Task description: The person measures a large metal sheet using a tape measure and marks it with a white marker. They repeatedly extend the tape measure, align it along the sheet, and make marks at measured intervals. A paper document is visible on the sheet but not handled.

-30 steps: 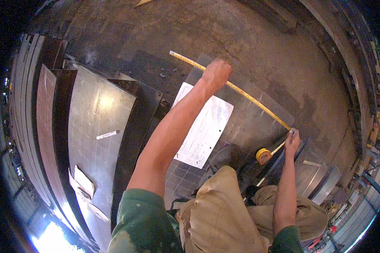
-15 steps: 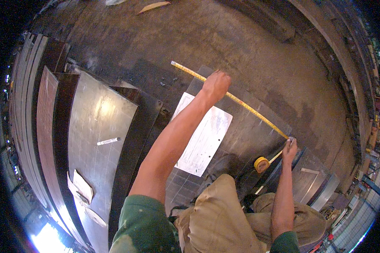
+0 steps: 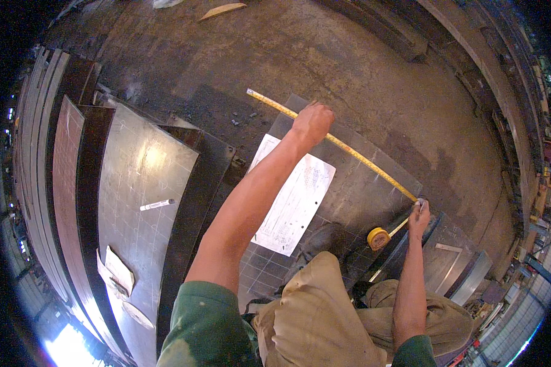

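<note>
A yellow tape measure blade (image 3: 367, 161) lies stretched diagonally along the far edge of a dark steel plate (image 3: 364, 189), its free end reaching past the plate's left corner. My left hand (image 3: 313, 122) is closed over the blade near that corner. At the plate's right corner my right hand (image 3: 419, 218) pinches the blade where it bends back toward its round yellow case (image 3: 378, 238). The case rests below and left of that hand. A white printed sheet (image 3: 297, 205) with small holes lies on the plate, partly covered by my left forearm.
On the left, a stack of steel plates (image 3: 138, 159) bears a white marker (image 3: 157, 205) and a pair of pale gloves or rags (image 3: 117, 274). More metal pieces (image 3: 471, 275) lie at the right. Long beams (image 3: 386, 30) run along the far side of the dirty floor (image 3: 275, 55).
</note>
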### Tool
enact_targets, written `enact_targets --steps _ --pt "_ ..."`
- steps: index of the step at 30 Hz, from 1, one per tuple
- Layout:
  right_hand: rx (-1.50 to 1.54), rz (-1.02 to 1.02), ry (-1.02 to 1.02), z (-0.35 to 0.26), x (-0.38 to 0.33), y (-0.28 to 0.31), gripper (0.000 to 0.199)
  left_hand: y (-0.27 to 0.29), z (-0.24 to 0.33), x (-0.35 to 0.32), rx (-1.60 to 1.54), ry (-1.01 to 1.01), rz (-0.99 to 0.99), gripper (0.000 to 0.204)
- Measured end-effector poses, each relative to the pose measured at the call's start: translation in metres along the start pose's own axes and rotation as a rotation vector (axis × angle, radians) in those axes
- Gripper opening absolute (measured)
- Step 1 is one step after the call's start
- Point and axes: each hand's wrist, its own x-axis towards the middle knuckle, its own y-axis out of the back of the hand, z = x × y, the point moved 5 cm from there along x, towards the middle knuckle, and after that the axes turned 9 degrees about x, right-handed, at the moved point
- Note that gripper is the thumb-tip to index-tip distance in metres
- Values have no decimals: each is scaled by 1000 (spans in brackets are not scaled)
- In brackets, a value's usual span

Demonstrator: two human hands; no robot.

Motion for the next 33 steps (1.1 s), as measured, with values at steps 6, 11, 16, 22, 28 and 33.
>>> enact_targets --steps 6,11,16,22,28,33 --pt "-8 2 32 2 0 0 25 11 3 -1 8 35 -17 15" --pt "26 -10 45 5 1 -1 23 10 3 0 11 65 -41 15" --pt "16 16 53 -7 -2 -1 22 7 0 -2 16 96 -82 14" --pt "37 22 15 -7 -1 -1 22 1 -2 1 21 52 -64 14" --pt "6 -18 9 1 0 0 21 -4 1 4 51 56 -66 14" --pt "23 25 58 -2 -2 -3 20 -6 -3 0 50 33 -19 14"
